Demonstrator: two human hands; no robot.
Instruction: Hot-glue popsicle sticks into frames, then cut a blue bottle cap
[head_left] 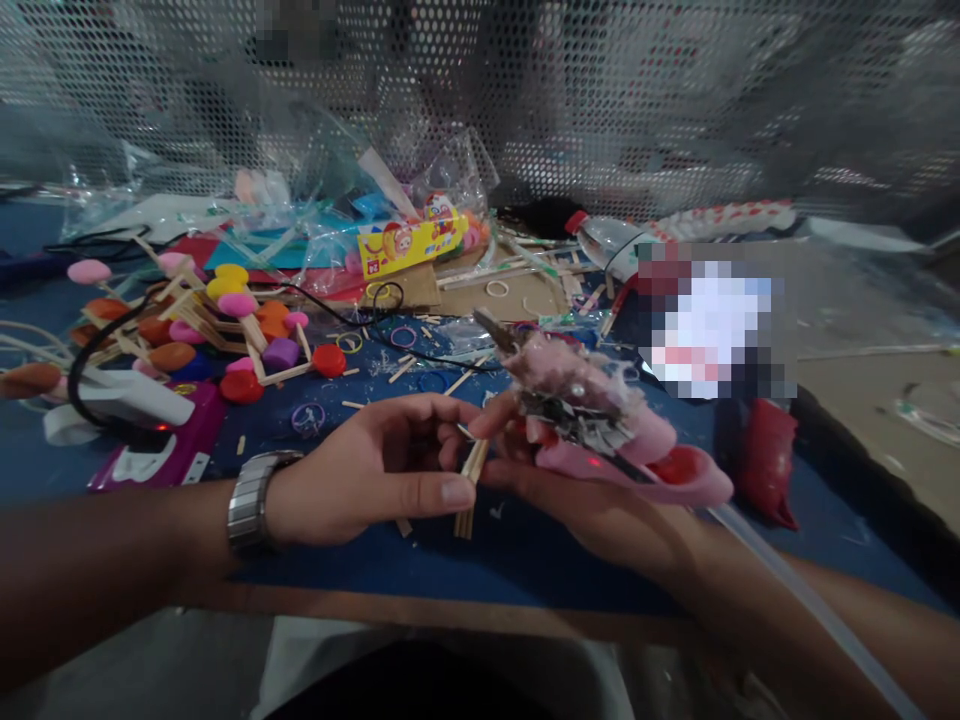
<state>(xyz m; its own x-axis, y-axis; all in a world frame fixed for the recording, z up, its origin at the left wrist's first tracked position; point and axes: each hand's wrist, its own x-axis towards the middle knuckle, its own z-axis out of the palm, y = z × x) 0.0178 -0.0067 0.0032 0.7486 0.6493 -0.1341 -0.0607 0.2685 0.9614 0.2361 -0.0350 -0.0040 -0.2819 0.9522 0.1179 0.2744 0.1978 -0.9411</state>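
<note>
A small bundle of wooden sticks point(466, 500) is pinched between the thumb and fingers of the left hand point(367, 470), its lower ends fanned out below the thumb; a metal-banded wristwatch point(255, 500) is worn on that wrist. A pink glue gun point(585, 400), its front part grimy, is held in the curled right hand point(555, 495), though part of the grip is hidden by the gun itself. The nozzle is pointed up and away to the left, and a translucent glue stick point(817, 600) is trailed from the back over the right forearm. The right fingertips are brought close beside the sticks; whether they are touched cannot be told. Beyond the left hand, joined wooden-stick pieces with coloured rounded ends point(274, 322) are heaped, and a purple power strip point(210, 425) with a white plug point(142, 400) is set to its left. Rubber bands point(307, 415) are scattered just past the left hand on the blue tabletop point(540, 570). Farther beyond both hands, a yellow-labelled packet point(412, 245) and a red-capped bottle point(607, 245) are laid down, while a red packet point(770, 460) is placed to the right of the right hand.
</note>
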